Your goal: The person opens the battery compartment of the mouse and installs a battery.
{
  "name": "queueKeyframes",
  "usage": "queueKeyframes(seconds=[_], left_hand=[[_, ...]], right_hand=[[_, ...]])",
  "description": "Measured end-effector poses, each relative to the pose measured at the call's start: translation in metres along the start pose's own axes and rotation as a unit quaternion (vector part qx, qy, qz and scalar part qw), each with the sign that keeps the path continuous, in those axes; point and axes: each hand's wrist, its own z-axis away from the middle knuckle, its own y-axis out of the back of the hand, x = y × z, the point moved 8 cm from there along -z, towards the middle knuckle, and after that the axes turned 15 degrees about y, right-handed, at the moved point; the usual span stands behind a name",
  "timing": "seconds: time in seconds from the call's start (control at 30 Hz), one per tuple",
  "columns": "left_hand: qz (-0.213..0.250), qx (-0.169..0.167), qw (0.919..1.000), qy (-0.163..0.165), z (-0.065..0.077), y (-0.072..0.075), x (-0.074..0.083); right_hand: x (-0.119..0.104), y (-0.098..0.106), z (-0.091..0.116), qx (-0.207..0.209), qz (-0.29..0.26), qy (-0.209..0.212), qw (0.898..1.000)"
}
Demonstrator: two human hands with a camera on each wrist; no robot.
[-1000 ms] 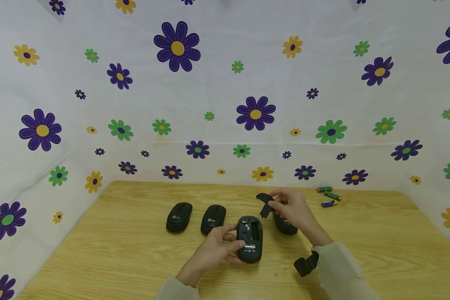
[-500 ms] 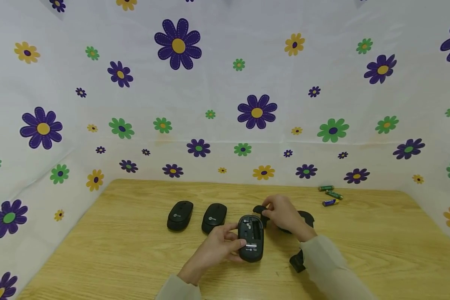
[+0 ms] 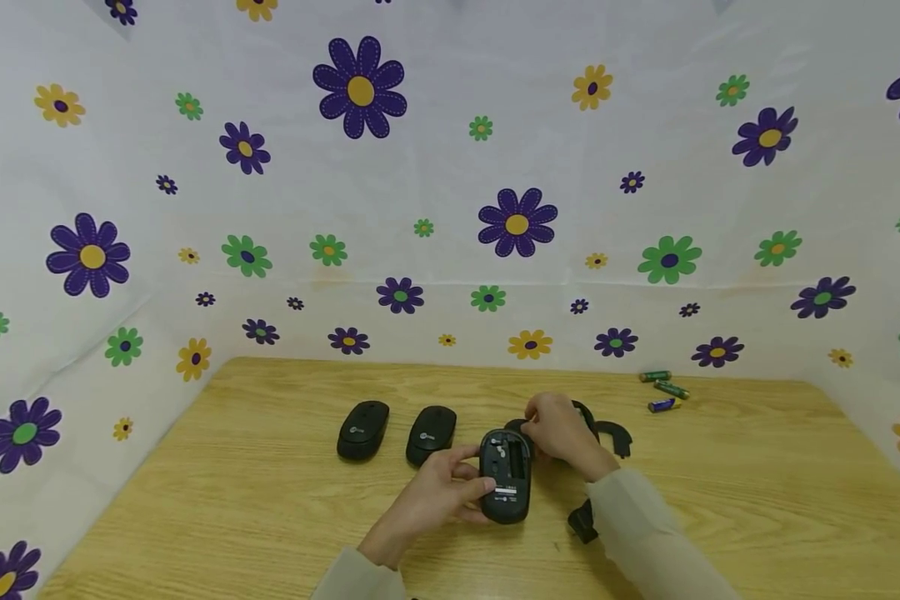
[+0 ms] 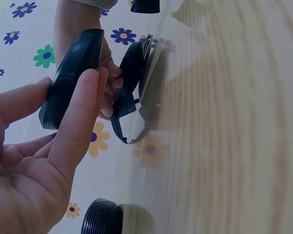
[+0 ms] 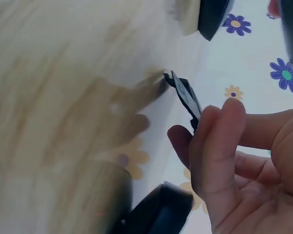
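Note:
My left hand (image 3: 435, 492) grips a black computer mouse (image 3: 505, 504) by its side. Its underside faces up in the head view, and the battery compartment lies uncovered. Just behind and to the right of that mouse, my right hand (image 3: 564, 431) pinches a black battery cover (image 3: 515, 426), low over the wooden table. In the left wrist view the cover (image 4: 121, 117) shows a curved end, and in the right wrist view the cover (image 5: 186, 95) is seen edge-on between fingers and thumb. Another mouse (image 3: 584, 413) is partly hidden behind the right hand.
Two black mice (image 3: 363, 431) stand upright to the left on the wooden table (image 3: 270, 500). A second loose battery cover (image 3: 617, 438) lies right of the right hand. Several batteries (image 3: 664, 405) lie at the back right. A flowered cloth (image 3: 420, 167) hangs behind the table.
My right hand has brought the battery cover down from above the rear mouse towards the table, turning as it went. The mouse and second cover behind it now show more. The left hand keeps its hold.

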Motion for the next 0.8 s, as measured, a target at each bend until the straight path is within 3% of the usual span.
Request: queueKeyframes(seconds=[0.27, 0.43, 0.63, 0.8], left_hand=[[-0.002, 0.002, 1.0, 0.0, 0.001, 0.001, 0.0], [-0.003, 0.002, 0.9999, -0.01, 0.002, 0.002, 0.002], [-0.002, -0.001, 0.9998, -0.019, 0.003, 0.002, 0.003], [0.0, 0.0, 0.9997, -0.024, 0.003, 0.003, 0.004]], right_hand=[[-0.001, 0.014, 0.007, 0.005, -0.037, -0.024, 0.999], [0.003, 0.035, 0.011, 0.019, -0.071, -0.002, 0.997], [0.016, 0.068, 0.016, 0.054, -0.056, 0.028, 0.997], [0.031, 0.081, 0.023, 0.064, -0.035, 0.024, 0.997]])
